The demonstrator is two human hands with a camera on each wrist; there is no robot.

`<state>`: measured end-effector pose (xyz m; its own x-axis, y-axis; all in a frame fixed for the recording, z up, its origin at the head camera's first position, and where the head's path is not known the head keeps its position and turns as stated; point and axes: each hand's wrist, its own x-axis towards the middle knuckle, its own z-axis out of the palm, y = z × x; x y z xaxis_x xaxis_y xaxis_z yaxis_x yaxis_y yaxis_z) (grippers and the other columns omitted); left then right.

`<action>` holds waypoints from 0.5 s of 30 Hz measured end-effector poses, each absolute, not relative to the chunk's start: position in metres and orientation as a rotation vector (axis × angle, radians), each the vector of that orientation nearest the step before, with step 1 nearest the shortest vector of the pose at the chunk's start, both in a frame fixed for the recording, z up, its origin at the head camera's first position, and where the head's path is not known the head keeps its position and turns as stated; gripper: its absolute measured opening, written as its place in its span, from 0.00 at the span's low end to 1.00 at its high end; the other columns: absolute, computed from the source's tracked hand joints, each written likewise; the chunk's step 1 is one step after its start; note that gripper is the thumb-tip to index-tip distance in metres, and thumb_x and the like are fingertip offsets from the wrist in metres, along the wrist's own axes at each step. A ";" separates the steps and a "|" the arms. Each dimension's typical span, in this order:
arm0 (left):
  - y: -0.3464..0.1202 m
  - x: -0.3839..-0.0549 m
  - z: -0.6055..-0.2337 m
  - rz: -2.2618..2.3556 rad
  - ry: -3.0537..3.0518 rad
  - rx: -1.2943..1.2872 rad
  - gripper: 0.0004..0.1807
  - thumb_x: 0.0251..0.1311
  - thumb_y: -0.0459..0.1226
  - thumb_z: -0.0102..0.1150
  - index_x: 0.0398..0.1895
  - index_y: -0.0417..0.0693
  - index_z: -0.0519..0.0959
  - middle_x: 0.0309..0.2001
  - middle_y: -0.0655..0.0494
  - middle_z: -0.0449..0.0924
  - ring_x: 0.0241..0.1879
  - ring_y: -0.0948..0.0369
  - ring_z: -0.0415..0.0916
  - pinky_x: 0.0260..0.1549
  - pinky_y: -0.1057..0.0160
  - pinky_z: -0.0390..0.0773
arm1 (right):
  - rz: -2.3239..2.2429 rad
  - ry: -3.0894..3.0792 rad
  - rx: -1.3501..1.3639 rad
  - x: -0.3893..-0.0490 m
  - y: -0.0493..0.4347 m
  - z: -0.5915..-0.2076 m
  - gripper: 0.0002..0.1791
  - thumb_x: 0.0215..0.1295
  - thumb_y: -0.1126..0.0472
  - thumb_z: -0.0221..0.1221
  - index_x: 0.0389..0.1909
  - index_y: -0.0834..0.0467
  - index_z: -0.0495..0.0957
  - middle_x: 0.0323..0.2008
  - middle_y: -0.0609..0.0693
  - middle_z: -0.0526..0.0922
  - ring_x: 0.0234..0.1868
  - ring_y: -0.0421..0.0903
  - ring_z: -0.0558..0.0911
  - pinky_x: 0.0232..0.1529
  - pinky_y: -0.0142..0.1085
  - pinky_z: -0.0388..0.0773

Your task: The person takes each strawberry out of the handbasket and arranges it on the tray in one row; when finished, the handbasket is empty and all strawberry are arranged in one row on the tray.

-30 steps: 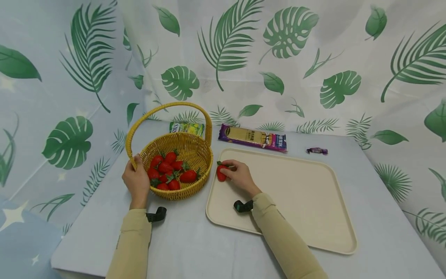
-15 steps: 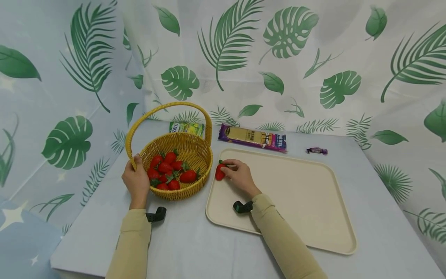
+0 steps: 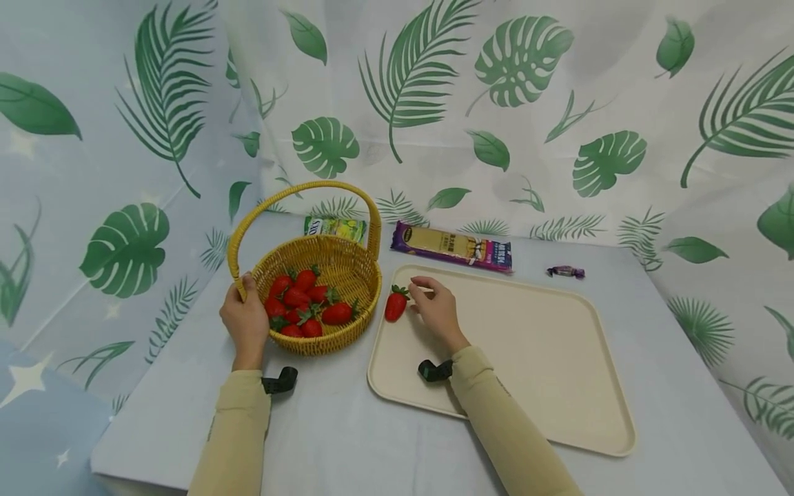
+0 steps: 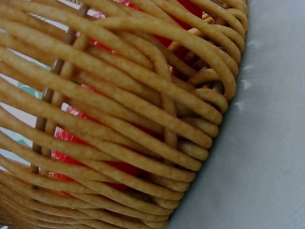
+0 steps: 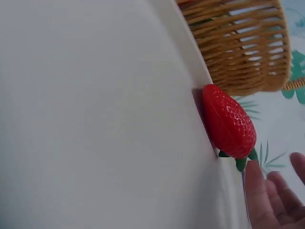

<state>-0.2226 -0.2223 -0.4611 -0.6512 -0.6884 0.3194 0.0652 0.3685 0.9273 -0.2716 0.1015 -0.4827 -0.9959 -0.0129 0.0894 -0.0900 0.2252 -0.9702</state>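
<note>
My left hand point(image 3: 246, 324) grips the yellow wicker basket point(image 3: 347, 337) where its tall handle joins the left rim. Several red strawberries point(image 3: 337, 314) with green leaves lie inside the basket. One strawberry point(image 3: 395, 304) rests on the beige tray point(image 3: 521, 358) by its left edge. Just right of that strawberry is my right hand point(image 3: 439, 312), thumb and fingers apart and holding nothing. In the right wrist view the fingertips point(image 5: 255, 179) sit close to the leaves of the strawberry point(image 5: 228, 121). The left wrist view shows only the basket's woven side point(image 4: 109, 95) with red showing through.
A purple noodle-like packet point(image 3: 451, 246) lies behind the tray. Right of it is a small purple wrapped candy point(image 3: 566, 271). A green and yellow packet point(image 3: 335, 229) is partly hidden behind the basket. Leaf-printed cloth hangs around the back and sides.
My right hand has let go of the strawberry and drawn back a little to the right. The strawberry stays on the tray. My left hand keeps its grip on the basket.
</note>
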 end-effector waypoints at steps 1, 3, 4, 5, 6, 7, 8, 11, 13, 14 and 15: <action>-0.222 -0.223 -0.461 -1.341 -1.918 0.540 0.30 0.71 0.54 0.47 0.37 0.33 0.80 0.17 0.55 0.58 0.20 0.57 0.53 0.26 0.59 0.54 | 1.914 -2.388 0.118 -0.270 0.099 -0.478 0.21 0.70 0.53 0.59 0.56 0.62 0.78 0.52 0.58 0.82 0.45 0.60 0.83 0.42 0.48 0.81; -0.223 -0.223 -0.461 -1.333 -1.917 0.545 0.30 0.71 0.54 0.47 0.38 0.33 0.80 0.17 0.54 0.59 0.21 0.56 0.54 0.27 0.59 0.54 | 1.894 -2.351 0.183 -0.269 0.094 -0.469 0.19 0.71 0.56 0.59 0.55 0.63 0.79 0.50 0.60 0.82 0.43 0.61 0.83 0.43 0.52 0.80; -0.223 -0.224 -0.461 -1.332 -1.918 0.543 0.30 0.71 0.55 0.47 0.38 0.33 0.80 0.18 0.53 0.59 0.21 0.56 0.55 0.27 0.58 0.55 | 1.873 -2.334 0.225 -0.268 0.090 -0.463 0.17 0.70 0.57 0.59 0.53 0.63 0.80 0.49 0.60 0.83 0.43 0.61 0.83 0.43 0.52 0.80; -0.223 -0.224 -0.461 -1.334 -1.916 0.543 0.30 0.71 0.54 0.47 0.39 0.33 0.80 0.18 0.52 0.60 0.22 0.55 0.56 0.28 0.58 0.55 | 1.859 -2.315 0.276 -0.268 0.085 -0.457 0.15 0.70 0.59 0.59 0.52 0.64 0.80 0.48 0.61 0.83 0.42 0.60 0.83 0.43 0.51 0.80; -0.223 -0.225 -0.461 -1.338 -1.917 0.539 0.30 0.71 0.54 0.47 0.40 0.33 0.81 0.19 0.50 0.62 0.22 0.55 0.56 0.28 0.58 0.56 | 1.837 -2.304 0.332 -0.267 0.080 -0.451 0.14 0.70 0.61 0.59 0.51 0.65 0.81 0.47 0.61 0.83 0.42 0.60 0.83 0.43 0.50 0.80; -0.223 -0.225 -0.461 -1.341 -1.917 0.538 0.29 0.71 0.54 0.48 0.42 0.34 0.81 0.20 0.49 0.65 0.23 0.55 0.58 0.29 0.59 0.57 | 1.822 -2.299 0.385 -0.267 0.074 -0.444 0.13 0.69 0.62 0.59 0.50 0.64 0.81 0.46 0.60 0.84 0.41 0.58 0.83 0.42 0.47 0.81; -0.223 -0.226 -0.461 -1.346 -1.916 0.535 0.29 0.71 0.54 0.48 0.45 0.35 0.82 0.22 0.48 0.68 0.24 0.55 0.59 0.30 0.59 0.57 | 1.803 -2.305 0.439 -0.267 0.068 -0.438 0.12 0.69 0.64 0.59 0.49 0.64 0.82 0.45 0.59 0.84 0.40 0.56 0.83 0.42 0.44 0.81; -0.224 -0.226 -0.462 -1.360 -1.911 0.534 0.28 0.71 0.54 0.48 0.46 0.36 0.82 0.25 0.46 0.71 0.26 0.55 0.60 0.31 0.59 0.58 | 1.753 -2.377 0.610 -0.266 0.049 -0.422 0.10 0.68 0.64 0.61 0.47 0.62 0.83 0.43 0.55 0.85 0.40 0.49 0.83 0.42 0.37 0.80; -0.224 -0.226 -0.463 -1.360 -1.908 0.536 0.29 0.71 0.54 0.48 0.43 0.35 0.82 0.24 0.47 0.70 0.26 0.55 0.60 0.31 0.59 0.58 | 1.715 -2.471 0.720 -0.266 0.036 -0.416 0.09 0.67 0.63 0.61 0.47 0.59 0.83 0.43 0.52 0.85 0.42 0.45 0.83 0.43 0.36 0.79; -0.224 -0.225 -0.464 -1.358 -1.908 0.539 0.29 0.71 0.55 0.48 0.41 0.35 0.81 0.23 0.48 0.68 0.25 0.55 0.60 0.30 0.59 0.58 | 1.682 -2.524 0.773 -0.267 0.031 -0.416 0.10 0.67 0.62 0.61 0.47 0.58 0.83 0.43 0.51 0.85 0.42 0.45 0.82 0.43 0.35 0.79; -0.224 -0.225 -0.464 -1.358 -1.907 0.539 0.29 0.71 0.55 0.47 0.37 0.35 0.80 0.21 0.49 0.65 0.24 0.55 0.59 0.29 0.59 0.58 | 1.657 -2.580 0.815 -0.267 0.025 -0.415 0.10 0.67 0.62 0.61 0.47 0.57 0.83 0.43 0.50 0.85 0.42 0.44 0.82 0.44 0.35 0.78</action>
<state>-0.2249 -0.2242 -0.4644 -0.6517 -0.6904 0.3140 0.0711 0.3566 0.9315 -0.2674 0.0253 -0.4152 -0.8676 -0.4341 0.2425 -0.4011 0.3226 -0.8574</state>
